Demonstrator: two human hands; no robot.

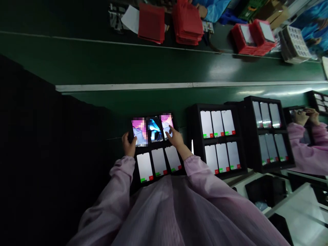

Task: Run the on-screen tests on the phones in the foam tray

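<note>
One gown (164, 212), two hands (176, 138) at six phones (144, 167)

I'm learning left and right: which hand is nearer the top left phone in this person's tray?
Left: the left hand has its thumb over the phone; the right hand is at the top right phone.

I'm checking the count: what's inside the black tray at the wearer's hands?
Six lit phones in two rows of three. Left hand and right hand partly cover the far row's end phones; whatever lies beneath is hidden.
</note>
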